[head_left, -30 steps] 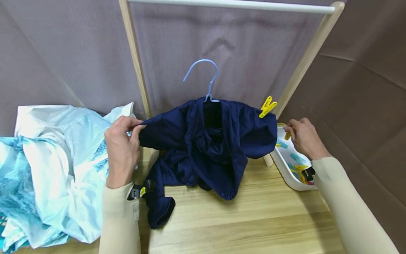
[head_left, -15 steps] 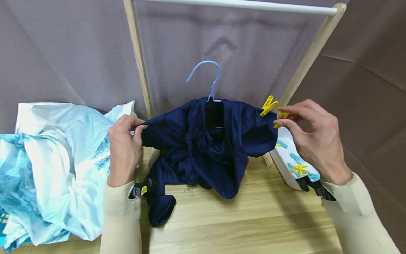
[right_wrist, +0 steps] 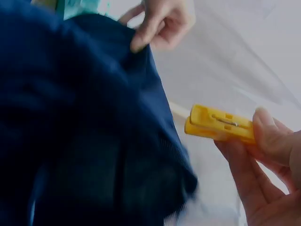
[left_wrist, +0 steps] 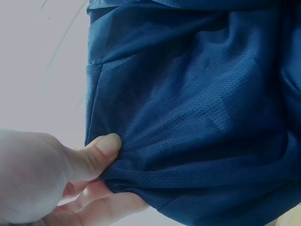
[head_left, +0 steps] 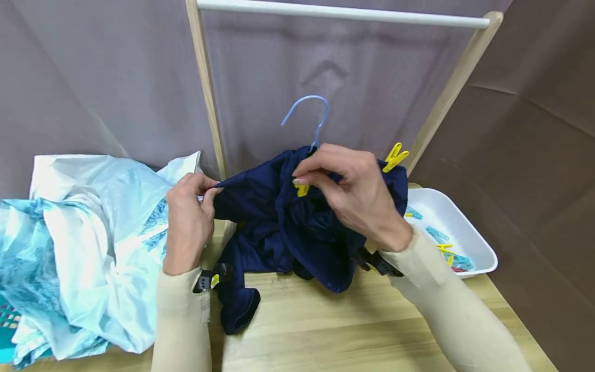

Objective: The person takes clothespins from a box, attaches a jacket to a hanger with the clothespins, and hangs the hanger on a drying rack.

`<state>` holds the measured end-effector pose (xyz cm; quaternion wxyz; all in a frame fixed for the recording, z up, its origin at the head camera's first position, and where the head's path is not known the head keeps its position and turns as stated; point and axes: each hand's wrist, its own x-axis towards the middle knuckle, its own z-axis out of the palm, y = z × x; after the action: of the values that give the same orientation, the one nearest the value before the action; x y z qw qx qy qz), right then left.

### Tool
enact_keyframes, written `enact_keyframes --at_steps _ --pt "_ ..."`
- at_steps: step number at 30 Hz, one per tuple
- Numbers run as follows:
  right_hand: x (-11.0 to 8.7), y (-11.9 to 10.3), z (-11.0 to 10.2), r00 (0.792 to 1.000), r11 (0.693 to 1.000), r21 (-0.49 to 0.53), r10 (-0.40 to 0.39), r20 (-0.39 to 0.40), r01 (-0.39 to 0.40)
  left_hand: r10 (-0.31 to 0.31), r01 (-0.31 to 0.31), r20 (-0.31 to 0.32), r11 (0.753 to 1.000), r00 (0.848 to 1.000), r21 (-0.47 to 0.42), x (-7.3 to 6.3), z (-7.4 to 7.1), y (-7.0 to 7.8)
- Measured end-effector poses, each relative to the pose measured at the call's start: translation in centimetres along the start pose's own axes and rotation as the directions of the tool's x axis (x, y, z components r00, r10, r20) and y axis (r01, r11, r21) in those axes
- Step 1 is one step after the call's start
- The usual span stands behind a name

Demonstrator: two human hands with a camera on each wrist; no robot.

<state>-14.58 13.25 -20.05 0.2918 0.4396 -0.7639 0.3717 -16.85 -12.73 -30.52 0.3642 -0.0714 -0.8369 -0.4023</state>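
Observation:
A dark navy garment (head_left: 260,191) drapes over a light-blue hanger (head_left: 319,103), its lower part lying on the table. With thumb and fingers my left hand (head_left: 188,222) pinches the garment's left edge, pulling the fabric taut; the left wrist view shows the thumb pressing the cloth (left_wrist: 188,108). My right hand (head_left: 360,191) is in front of the garment's middle and pinches a yellow clothespin (right_wrist: 221,123), which is apart from the fabric. A second yellow clothespin (head_left: 395,157) is clipped on the garment's right shoulder. The right hand hides part of the neckline.
Behind stands a rack with a white bar (head_left: 344,13) and wooden posts. A white tray (head_left: 479,248) with several blue and yellow clothespins is at the right. At left, a pile of white and light-blue fabric (head_left: 93,248) lies over a teal basket (head_left: 6,330).
My right hand has lifted from the tray with a yellow clothespin and moved left past the right shoulder to the garment's middle. My left hand keeps pinching the left edge.

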Motion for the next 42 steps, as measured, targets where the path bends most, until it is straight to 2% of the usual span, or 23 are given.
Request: enact_keyframes --at_steps 5,10,13,17,21,23,26,29,31,34,36,39,41,42 --pt "2.6 0.5 4.8 0.999 0.999 -0.015 -0.031 0.029 0.032 0.022 -0.022 -0.006 1.0 1.0 -0.013 0.0 0.1 0.1" --pt "3.9 1.3 7.8 0.998 0.995 -0.078 -0.056 0.035 0.058 0.051 -0.051 -0.003 0.998 0.999 -0.029 0.2 0.2 0.4" --pt "4.1 1.7 8.7 0.997 0.992 -0.108 -0.054 0.046 0.059 0.058 -0.058 -0.009 0.998 0.998 -0.029 0.3 0.2 0.6" --pt "4.0 2.1 9.2 0.992 0.982 -0.185 -0.011 0.127 0.035 0.056 -0.056 -0.014 0.998 0.998 -0.025 0.4 0.2 0.6" --pt "3.7 2.1 8.9 0.973 0.963 -0.268 0.04 0.225 0.023 0.054 -0.054 -0.014 0.998 0.998 -0.016 0.5 0.3 0.5" --pt "3.5 2.1 8.1 0.97 0.96 -0.28 0.045 0.239 0.025 0.045 -0.045 -0.01 0.999 0.999 -0.018 0.6 0.3 0.5" --pt "2.9 2.3 6.1 0.985 0.964 -0.265 0.023 0.173 0.023 0.023 -0.023 -0.003 0.999 1.0 -0.034 0.5 0.2 0.4" --pt "1.5 2.6 3.3 1.0 0.968 -0.251 0.006 0.008 -0.004 0.007 -0.008 -0.003 0.999 1.0 -0.036 0.5 0.2 0.5" --pt "0.2 2.6 1.3 0.993 0.974 -0.222 0.012 -0.12 -0.038 0.005 -0.005 -0.002 1.0 1.0 -0.029 0.4 0.2 0.6" --pt "-2.4 2.8 -1.5 0.956 0.976 -0.167 0.09 -0.281 -0.141 0.006 -0.006 0.003 1.0 1.0 -0.023 0.4 0.4 0.7" --pt "-4.3 3.4 -3.1 0.907 0.959 -0.134 0.183 -0.379 -0.25 0.005 -0.004 0.004 1.0 1.0 -0.028 0.4 0.4 0.8" --pt "-7.1 5.1 -5.1 0.81 0.893 -0.12 0.328 -0.487 -0.434 0.004 -0.004 0.004 1.0 1.0 -0.031 0.4 0.5 0.8" --pt "-8.7 6.4 -5.9 0.743 0.827 -0.117 0.422 -0.519 -0.55 0.007 -0.007 0.006 1.0 1.0 -0.03 0.5 0.6 0.9" --pt "-9.5 7.1 -6.3 0.72 0.793 -0.121 0.465 -0.515 -0.598 0.01 -0.01 0.009 0.999 1.0 -0.03 0.5 0.6 0.9"
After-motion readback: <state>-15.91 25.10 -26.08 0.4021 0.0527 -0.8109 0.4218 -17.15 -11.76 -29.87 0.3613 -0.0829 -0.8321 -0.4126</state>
